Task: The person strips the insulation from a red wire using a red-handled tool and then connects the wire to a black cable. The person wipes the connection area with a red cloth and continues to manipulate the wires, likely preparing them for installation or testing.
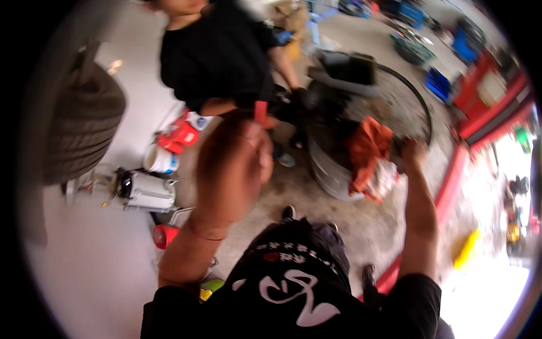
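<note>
My left hand (232,166) is raised in the middle of the view, smeared by motion. Its fingers are closed, and a short red piece (260,111) sticks up out of them; the rest of that thing is hidden. Off to the right, my right hand (415,151) is closed beside an orange cloth (370,148), against something dark that I cannot make out. The cloth hangs over the side of a round grey tub (330,175), with a pale, stained rag (384,181) below it.
Across from me a person in black (217,53) reaches toward the tub. A grey bin (347,73) and a black hoop (427,104) lie beyond it. Tyres (82,124), a silver machine (148,189) and a white bucket (161,159) stand left; a red frame (454,175) runs along the right.
</note>
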`<control>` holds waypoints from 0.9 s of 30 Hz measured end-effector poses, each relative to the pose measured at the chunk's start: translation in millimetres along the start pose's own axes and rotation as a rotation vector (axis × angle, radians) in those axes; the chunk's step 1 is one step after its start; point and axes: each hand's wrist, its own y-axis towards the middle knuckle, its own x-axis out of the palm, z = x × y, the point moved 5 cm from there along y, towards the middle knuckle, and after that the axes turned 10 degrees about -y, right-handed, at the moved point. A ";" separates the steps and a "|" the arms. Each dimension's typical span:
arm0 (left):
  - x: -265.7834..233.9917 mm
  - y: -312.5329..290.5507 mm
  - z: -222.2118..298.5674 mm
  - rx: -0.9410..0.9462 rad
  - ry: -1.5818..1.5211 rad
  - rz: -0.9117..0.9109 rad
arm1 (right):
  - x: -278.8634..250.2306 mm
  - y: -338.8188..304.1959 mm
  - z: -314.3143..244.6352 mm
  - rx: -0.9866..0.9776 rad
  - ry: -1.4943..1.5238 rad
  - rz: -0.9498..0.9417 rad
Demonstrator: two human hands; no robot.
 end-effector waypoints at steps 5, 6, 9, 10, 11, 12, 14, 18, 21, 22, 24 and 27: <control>9.8 -3.7 -0.8 -0.061 -0.210 -0.047 | 4.7 2.8 12.9 0.089 0.183 0.169; 11.0 -4.4 -2.6 -0.065 -0.235 -0.067 | 7.5 6.9 15.0 0.043 0.311 0.210; 15.4 -4.7 -9.9 -0.059 -0.238 -0.089 | -46.7 -29.1 -18.0 0.040 1.223 0.008; 18.2 -4.3 -12.7 -0.059 -0.228 -0.097 | -79.4 -56.9 -40.0 0.075 1.611 -0.123; 20.8 -3.1 -14.8 -0.054 -0.216 -0.097 | -98.3 -73.3 -55.2 -0.051 1.762 -0.176; 20.4 -4.6 -17.1 -0.047 -0.203 -0.082 | -131.9 -100.9 -75.7 -0.095 1.743 -0.175; 23.2 -7.6 -17.1 -0.004 -0.148 -0.065 | -171.1 -141.3 -110.3 -0.282 1.903 -0.293; 32.3 -14.7 -10.4 0.192 -0.008 -0.042 | -247.2 -208.0 -140.3 -0.753 1.765 -0.278; 36.8 -17.3 -5.3 0.285 0.052 -0.060 | -280.2 -225.2 -144.5 -0.851 1.771 -0.292; 37.9 -18.3 -3.3 0.300 0.068 -0.071 | -285.4 -226.3 -144.8 -0.846 1.775 -0.297; 39.9 -20.4 2.0 0.326 0.139 -0.056 | -294.2 -225.5 -144.7 -0.841 1.796 -0.287; 41.3 -21.9 7.0 0.373 0.249 -0.022 | -303.7 -216.7 -148.4 -0.805 1.753 -0.223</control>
